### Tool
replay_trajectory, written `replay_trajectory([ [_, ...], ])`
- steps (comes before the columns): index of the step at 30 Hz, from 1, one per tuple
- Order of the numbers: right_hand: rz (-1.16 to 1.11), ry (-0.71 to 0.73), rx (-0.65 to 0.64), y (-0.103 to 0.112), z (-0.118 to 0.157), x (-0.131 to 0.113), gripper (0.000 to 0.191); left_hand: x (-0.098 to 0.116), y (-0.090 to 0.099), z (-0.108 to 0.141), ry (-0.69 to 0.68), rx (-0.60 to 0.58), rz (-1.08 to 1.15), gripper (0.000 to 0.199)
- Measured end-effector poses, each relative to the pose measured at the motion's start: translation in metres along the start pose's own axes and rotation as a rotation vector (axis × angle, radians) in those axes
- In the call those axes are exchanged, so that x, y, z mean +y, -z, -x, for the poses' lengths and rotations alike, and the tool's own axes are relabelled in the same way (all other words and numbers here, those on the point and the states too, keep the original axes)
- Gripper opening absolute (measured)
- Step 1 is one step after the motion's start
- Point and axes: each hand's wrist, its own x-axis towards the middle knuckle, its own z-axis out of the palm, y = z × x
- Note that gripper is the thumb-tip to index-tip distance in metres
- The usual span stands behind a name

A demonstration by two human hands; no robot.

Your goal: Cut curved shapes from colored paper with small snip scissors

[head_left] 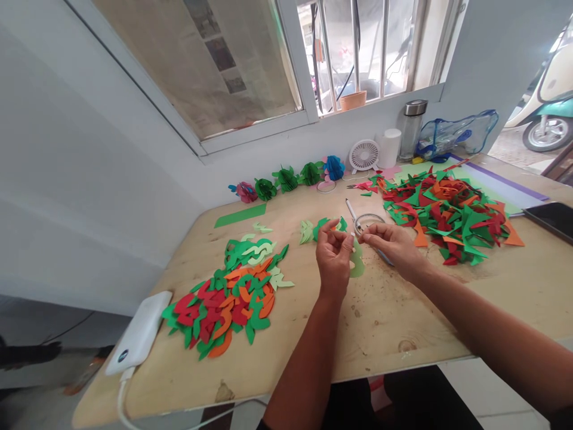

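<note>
Forearms [304, 352] nearest, my left hand [333, 254] and right hand [394, 243] pinch something indistinct; near left, a power bank [142, 328], logo [123, 356] illegible.

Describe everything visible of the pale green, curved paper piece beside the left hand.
The pale green, curved paper piece looks flat and matte, with a rounded lower edge. It shows just right of the left hand, which partly covers it, against the light wooden tabletop. Whether it is held or lying there, I cannot tell.
</note>
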Motion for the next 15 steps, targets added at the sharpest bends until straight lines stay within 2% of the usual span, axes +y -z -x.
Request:
replay_trajectory([
  [8, -0.050, -0.035, -0.117, 0.0001, 0.0018, 0.0002, 0.023, 0.0002, -0.0004, -0.0006, 0.072, -0.015, 0.091, 0.040],
  [15, -0.047, 0.006, -0.130, -0.0005, 0.0007, 0.0032, 0.023, 0.0020, -0.0028, 0.0006, 0.101, -0.050, 0.108, 0.040],
])
